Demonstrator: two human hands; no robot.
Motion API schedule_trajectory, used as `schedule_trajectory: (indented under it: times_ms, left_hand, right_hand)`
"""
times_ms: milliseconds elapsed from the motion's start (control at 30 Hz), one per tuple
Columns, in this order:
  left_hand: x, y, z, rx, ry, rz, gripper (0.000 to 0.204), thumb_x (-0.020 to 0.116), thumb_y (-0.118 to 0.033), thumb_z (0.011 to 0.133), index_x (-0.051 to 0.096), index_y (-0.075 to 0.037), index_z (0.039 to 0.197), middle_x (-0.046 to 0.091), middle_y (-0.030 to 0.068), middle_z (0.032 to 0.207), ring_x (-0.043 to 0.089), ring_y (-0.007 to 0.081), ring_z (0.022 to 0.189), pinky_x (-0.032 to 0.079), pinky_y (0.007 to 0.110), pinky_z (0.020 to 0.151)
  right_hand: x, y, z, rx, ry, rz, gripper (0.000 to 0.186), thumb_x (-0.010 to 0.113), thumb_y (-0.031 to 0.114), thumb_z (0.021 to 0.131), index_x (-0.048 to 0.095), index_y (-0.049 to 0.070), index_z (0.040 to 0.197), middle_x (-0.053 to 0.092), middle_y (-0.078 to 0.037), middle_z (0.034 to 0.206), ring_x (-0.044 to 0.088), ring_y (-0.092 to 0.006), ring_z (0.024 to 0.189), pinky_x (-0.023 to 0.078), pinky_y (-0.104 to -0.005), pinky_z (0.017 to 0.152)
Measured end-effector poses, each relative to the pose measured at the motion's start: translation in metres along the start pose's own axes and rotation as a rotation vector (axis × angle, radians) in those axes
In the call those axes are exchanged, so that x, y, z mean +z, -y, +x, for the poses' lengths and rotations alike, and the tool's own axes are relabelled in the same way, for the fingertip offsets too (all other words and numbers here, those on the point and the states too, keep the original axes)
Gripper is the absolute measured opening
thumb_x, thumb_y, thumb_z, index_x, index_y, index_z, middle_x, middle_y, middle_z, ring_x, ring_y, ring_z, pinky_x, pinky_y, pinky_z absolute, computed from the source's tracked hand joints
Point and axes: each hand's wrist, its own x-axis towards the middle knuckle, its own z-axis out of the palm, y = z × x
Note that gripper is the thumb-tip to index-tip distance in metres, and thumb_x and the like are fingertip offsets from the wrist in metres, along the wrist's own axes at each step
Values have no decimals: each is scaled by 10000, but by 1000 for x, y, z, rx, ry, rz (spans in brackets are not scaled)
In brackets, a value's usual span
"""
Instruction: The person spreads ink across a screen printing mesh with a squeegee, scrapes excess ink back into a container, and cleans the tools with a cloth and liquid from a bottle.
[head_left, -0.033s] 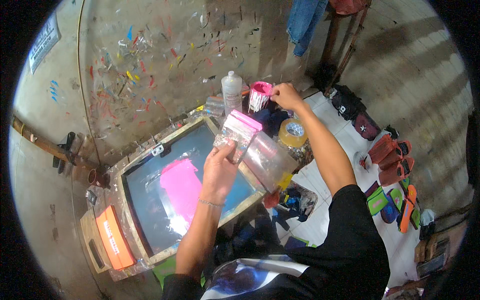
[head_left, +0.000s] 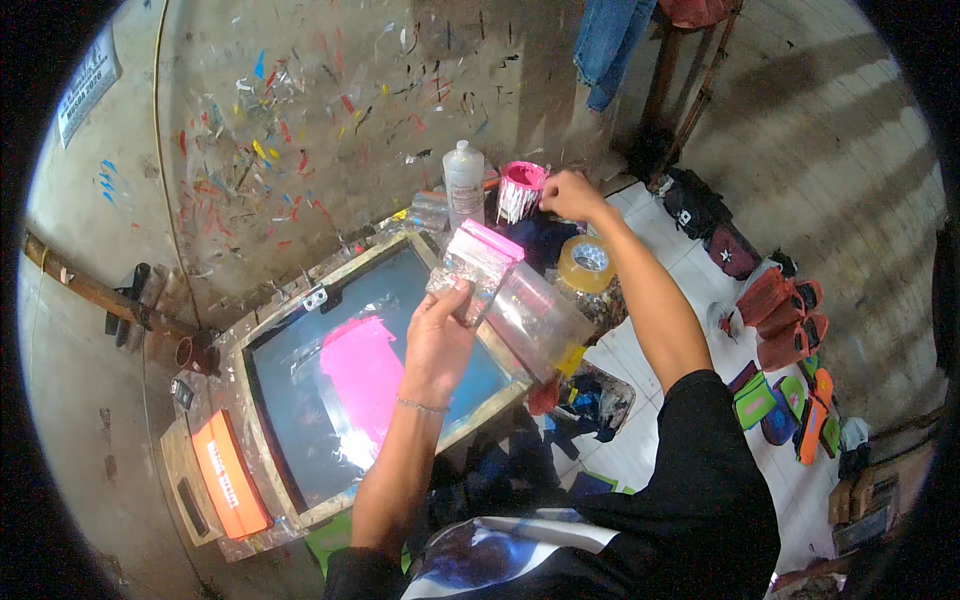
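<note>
My left hand [head_left: 443,330] grips a flat, paint-smeared squeegee [head_left: 478,262] with a pink edge, raised over the right part of a wooden-framed screen [head_left: 280,400]. Pink ink [head_left: 360,375] covers part of its blue mesh. At the back, my right hand [head_left: 570,195] is closed at the right rim of a pink-stained paint can [head_left: 522,180]; what its fingers hold is too small to make out. A white plastic bottle [head_left: 463,190] stands left of the can, and a roll of clear tape [head_left: 588,258] lies below my right hand.
An orange piece [head_left: 228,470] and a wooden board lie left of the screen. A plastic sheet [head_left: 540,320] lies at its right. On the tiled floor to the right are red items [head_left: 785,315], colourful flat pieces [head_left: 780,410] and dark bags [head_left: 700,210]. A paint-flecked wall rises behind.
My right hand has shifted very slightly downward beside the paint can. My left hand and the squeegee look unchanged.
</note>
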Motion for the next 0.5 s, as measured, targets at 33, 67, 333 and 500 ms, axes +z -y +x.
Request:
schedule_trajectory:
  times_ms: [33, 67, 333, 500]
  left_hand:
    - [-2, 0, -2, 0, -22, -4, 249, 599, -130, 894, 587, -47, 1128, 624, 43, 1144, 573, 170, 1068, 406, 344, 969]
    - [-3, -1, -3, -1, -40, -9, 249, 605, -134, 891, 589, -53, 1126, 625, 40, 1141, 573, 166, 1069, 406, 337, 964]
    - [3, -24, 4, -2, -82, -43, 165, 629, -56, 870, 579, -71, 1026, 636, 44, 1050, 584, 159, 1015, 422, 376, 963]
    - [1, -13, 18, -8, -57, -54, 317, 603, -110, 883, 546, -57, 1190, 619, 33, 1172, 576, 171, 1085, 397, 344, 969]
  right_hand:
    - [6, 0, -3, -2, -47, 54, 127, 743, 175, 683, 716, 57, 722, 688, -124, 714, 665, -200, 687, 504, -342, 680]
    - [12, -5, -6, 31, 104, 115, 133, 742, 175, 676, 731, 73, 761, 700, -124, 752, 672, -210, 701, 510, -342, 693]
    - [42, -52, -26, 472, 19, -483, 244, 703, 124, 713, 695, 54, 946, 677, -159, 1038, 654, -328, 896, 517, -416, 816]
    - [40, -54, -17, 151, -178, -418, 314, 669, 147, 744, 641, -12, 1013, 642, -206, 1090, 622, -390, 962, 494, -430, 874]
